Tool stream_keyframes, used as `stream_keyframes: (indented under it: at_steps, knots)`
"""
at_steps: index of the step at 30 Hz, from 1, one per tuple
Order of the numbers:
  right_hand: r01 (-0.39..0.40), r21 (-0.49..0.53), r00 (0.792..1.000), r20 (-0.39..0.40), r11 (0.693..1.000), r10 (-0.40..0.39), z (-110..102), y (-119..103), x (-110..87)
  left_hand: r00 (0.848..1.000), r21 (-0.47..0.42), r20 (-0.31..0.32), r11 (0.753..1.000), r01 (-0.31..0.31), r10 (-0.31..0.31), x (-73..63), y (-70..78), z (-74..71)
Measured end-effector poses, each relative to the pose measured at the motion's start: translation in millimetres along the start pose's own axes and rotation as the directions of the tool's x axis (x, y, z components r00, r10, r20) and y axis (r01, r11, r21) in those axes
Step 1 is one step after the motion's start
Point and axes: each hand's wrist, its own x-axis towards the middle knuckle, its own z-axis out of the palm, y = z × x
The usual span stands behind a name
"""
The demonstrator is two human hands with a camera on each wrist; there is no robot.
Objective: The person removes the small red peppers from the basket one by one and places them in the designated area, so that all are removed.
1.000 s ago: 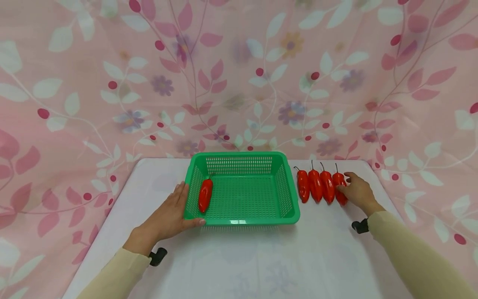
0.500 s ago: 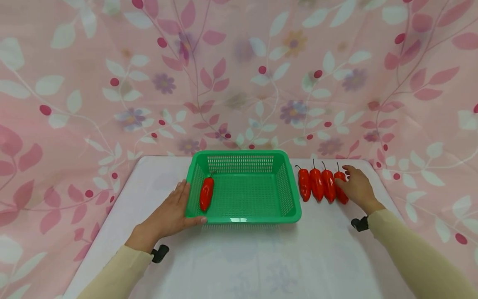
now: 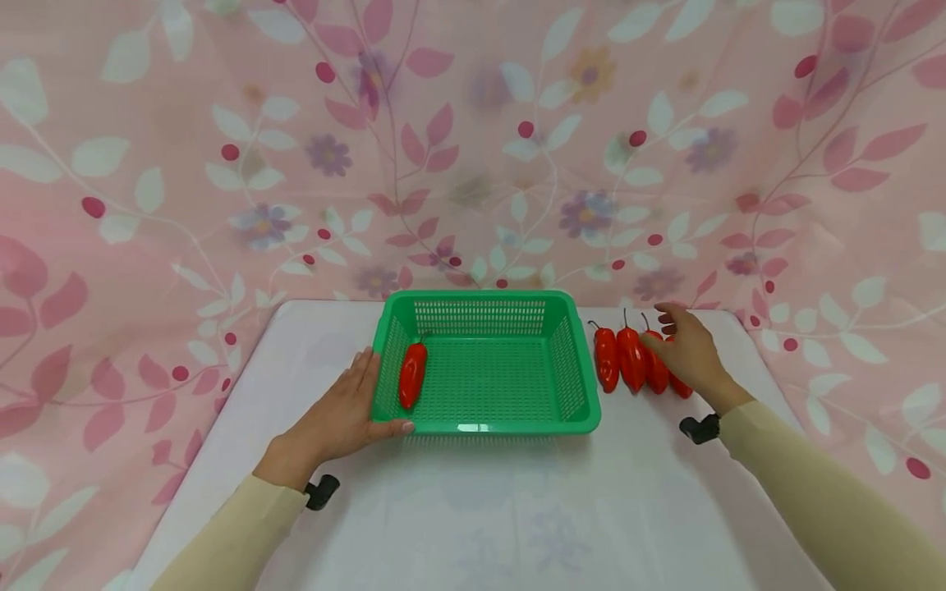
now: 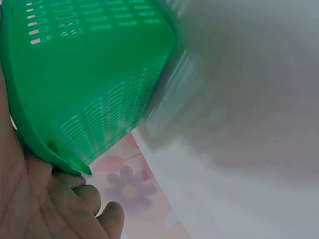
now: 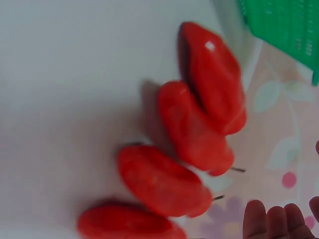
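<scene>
A green plastic basket stands on the table with one red chili pepper lying inside along its left wall. My left hand rests against the basket's left side, fingers straight along the rim and thumb on the front edge. Right of the basket lie several red peppers side by side, dark stems pointing away from me. Over the two rightmost of these is my right hand, thumb and fingers apart and holding nothing. The right wrist view shows the peppers below the hand, its fingertips in the lower right corner.
A white cloth covers the table. Behind its far edge hangs a pink floral curtain, which also spreads along both sides. A small black wrist device sits under the left wrist, another under the right.
My right hand has moved a little left, from the rightmost pepper across toward its neighbour. The left hand stays on the basket, and the peppers keep their places. The head view has tilted slightly.
</scene>
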Motion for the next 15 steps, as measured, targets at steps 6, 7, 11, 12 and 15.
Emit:
stream_keyframes:
  at_steps: [6, 7, 11, 12, 15]
  knots:
    - [0.079, 0.068, 0.996, 0.024, 0.995, -0.081, 0, -29, -2.3, 1.0, 0.005, 0.009, 1.0, 0.007, -0.007, 1.5, 1.3, -0.3]
    - [0.092, 0.075, 0.995, 0.027, 0.993, -0.094, 0, -35, -2.3, 1.0, 0.005, 0.007, 1.0, 0.005, -0.005, 1.4, 1.7, -0.4]
    - [0.14, 0.089, 0.989, 0.035, 0.986, -0.144, 4, -59, -0.7, 1.0, 0.016, 0.0, 1.0, 0.001, -0.001, 0.7, 1.7, -0.9]
    - [0.147, 0.094, 0.988, 0.041, 0.985, -0.151, 5, -66, -0.2, 1.0, 0.021, 0.0, 1.0, 0.001, -0.001, 0.6, 1.4, -1.0]
    - [0.172, 0.106, 0.982, 0.061, 0.979, -0.179, 9, -88, 2.4, 1.0, 0.038, -0.002, 0.999, 0.0, 0.0, 0.3, 0.1, -1.9]
